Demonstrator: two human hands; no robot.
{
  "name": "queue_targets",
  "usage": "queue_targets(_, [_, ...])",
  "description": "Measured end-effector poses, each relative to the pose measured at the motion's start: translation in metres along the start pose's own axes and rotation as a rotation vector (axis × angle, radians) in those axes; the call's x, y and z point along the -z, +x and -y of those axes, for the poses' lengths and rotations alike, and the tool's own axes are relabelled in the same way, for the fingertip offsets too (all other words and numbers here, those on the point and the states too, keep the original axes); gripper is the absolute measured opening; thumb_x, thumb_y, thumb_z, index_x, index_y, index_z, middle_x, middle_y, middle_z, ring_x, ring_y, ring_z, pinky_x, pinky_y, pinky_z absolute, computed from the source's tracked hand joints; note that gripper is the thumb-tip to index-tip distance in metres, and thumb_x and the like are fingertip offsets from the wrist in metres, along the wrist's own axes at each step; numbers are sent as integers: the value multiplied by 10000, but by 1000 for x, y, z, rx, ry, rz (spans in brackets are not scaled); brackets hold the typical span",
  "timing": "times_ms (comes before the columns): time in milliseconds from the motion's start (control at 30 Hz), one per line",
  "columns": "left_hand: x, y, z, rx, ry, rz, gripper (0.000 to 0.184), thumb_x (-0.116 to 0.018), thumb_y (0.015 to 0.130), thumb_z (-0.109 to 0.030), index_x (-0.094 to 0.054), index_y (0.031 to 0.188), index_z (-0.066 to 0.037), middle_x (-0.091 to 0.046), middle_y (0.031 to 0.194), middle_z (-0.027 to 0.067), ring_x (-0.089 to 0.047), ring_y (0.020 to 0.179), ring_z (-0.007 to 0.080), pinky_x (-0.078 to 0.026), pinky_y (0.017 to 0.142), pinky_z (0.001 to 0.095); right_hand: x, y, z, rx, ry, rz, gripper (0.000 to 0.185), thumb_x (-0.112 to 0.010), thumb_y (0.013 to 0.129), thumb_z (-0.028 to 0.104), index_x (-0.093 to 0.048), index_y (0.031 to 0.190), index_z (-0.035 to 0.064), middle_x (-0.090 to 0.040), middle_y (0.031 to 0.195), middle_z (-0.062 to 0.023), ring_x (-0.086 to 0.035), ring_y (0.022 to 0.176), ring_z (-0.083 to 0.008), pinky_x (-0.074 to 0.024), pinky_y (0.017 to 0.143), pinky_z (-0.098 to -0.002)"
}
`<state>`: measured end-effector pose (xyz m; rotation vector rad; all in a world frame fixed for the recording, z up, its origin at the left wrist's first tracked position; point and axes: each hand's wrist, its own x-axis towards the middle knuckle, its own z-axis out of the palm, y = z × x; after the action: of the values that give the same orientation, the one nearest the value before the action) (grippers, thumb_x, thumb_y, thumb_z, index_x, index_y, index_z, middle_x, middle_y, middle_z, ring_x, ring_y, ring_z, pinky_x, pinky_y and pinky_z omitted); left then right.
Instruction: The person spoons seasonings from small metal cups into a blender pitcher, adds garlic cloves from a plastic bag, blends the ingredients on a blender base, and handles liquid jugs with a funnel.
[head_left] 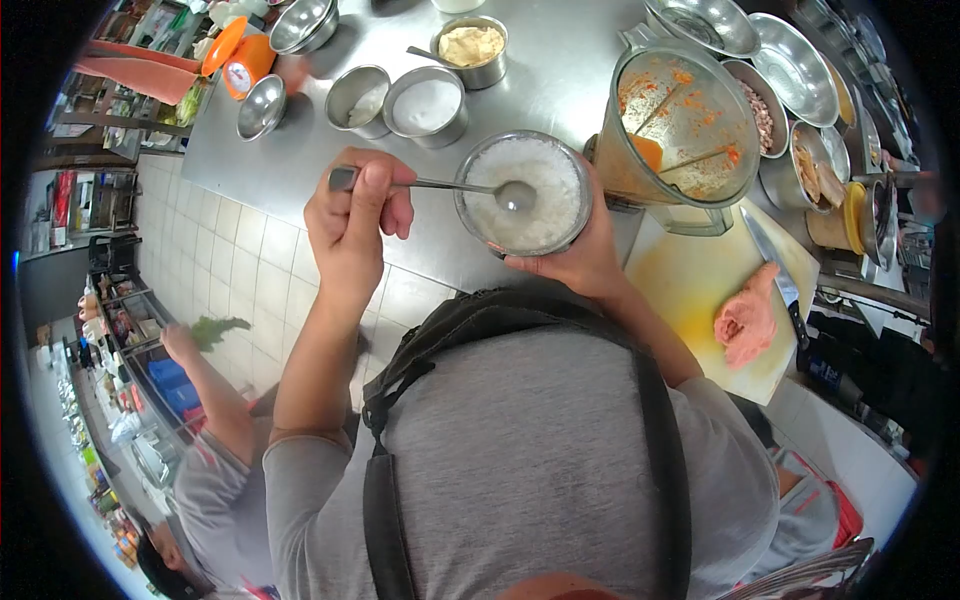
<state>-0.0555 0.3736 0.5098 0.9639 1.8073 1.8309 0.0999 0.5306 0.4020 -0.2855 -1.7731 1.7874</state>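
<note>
An orange scale (250,78) is sitting in the upper left of the frame, with a small metal bowl (262,107) resting just beside it. In the upper right, a blender jug (617,165) is showing orange smears inside. A cutting board (655,275) is lying at right, supporting a knife (768,242) and a crumpled pink cloth (747,320). At lower left, another person (225,485) is holding green leaves (217,331) above a tiled floor (225,220).

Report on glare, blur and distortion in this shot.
Head view: pale glare on the steel table; head view: the spoon and bowl near the centre look fairly clear; head view: the green herb at left looks soft; head view: wide-lens distortion bends the outer scene, and the corners are black.
</note>
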Motion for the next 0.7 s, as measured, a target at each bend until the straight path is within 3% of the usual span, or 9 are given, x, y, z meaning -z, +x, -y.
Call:
queue_targets(33, [1,0,0,2,0,0,267,-453,976,-209,-557,864,9,-540,627,67,-461,494,85,-339,470,211,1,1,2,22,-24,32,1130,-912,509,207,-212,1370,-14,-397,1317,-162,-416,1234,-259,-343,1038,-393])
queue_targets(67, [4,0,1,-165,34,-1,270,-449,977,-209,-556,864,12,-545,635,68,-469,516,88,-342,475,211,2,1,3,42,-47,63,1143,-906,524,153,-174,1388,-11,-367,1343,-152,-395,1254,-252,-338,1048,-398])
queue_targets(100, [6,0,2,-331,67,0,274,-445,979,-209,-555,865,15,-549,643,69,-477,539,90,-345,480,212,1,2,4,38,-46,59,1143,-906,524,153,-174,1388,-11,-367,1343,-152,-395,1254,-252,-338,1048,-398])
queue_targets(167, [8,-1,4,-383,130,42,278,-450,977,-218,-553,871,18,-551,647,71,-476,548,93,-350,487,211,0,4,4,36,-54,-22,1116,-916,490,244,-254,1347,-20,-425,1285,-171,-440,1208,-268,-347,1028,-382])
queue_targets(233, [12,-3,8,-495,263,117,289,-460,973,-238,-548,884,23,-557,654,73,-473,565,98,-358,503,208,0,4,1,8,-23,-39,1115,-916,489,239,-253,1347,-20,-425,1280,-170,-443,1204,-269,-350,1025,-383])
queue_targets(433, [-2,-21,27,-123,19,49,242,-413,985,-219,-499,890,-14,-508,613,58,-404,501,93,-340,483,231,2,5,-1,25,-86,-76,1110,-912,501,192,-230,1351,-16,-420,1286,-156,-446,1203,-257,-370,1017,-388])
queue_targets(500, [-5,-19,29,85,-260,-58,254,-423,981,-229,-510,868,-19,-479,585,41,-377,477,85,-321,453,240,2,6,1,29,-139,-56,1108,-909,512,157,-212,1357,-12,-417,1300,-146,-444,1212,-244,-378,1018,-389])
queue_targets(567, [-3,-16,30,108,-333,-60,261,-451,973,-233,-540,866,-14,-493,572,56,-383,454,104,-353,438,241,2,6,2,15,-130,-50,1110,-908,511,157,-210,1357,-10,-415,1302,-147,-442,1214,-243,-375,1020,-389])
queue_targets(700, [-3,-6,18,179,-394,-179,247,-435,975,-232,-534,866,-33,-426,560,6,-332,464,75,-288,433,235,2,6,4,25,-127,-49,1110,-906,517,156,-205,1361,-8,-410,1305,-146,-435,1220,-243,-367,1026,-389])
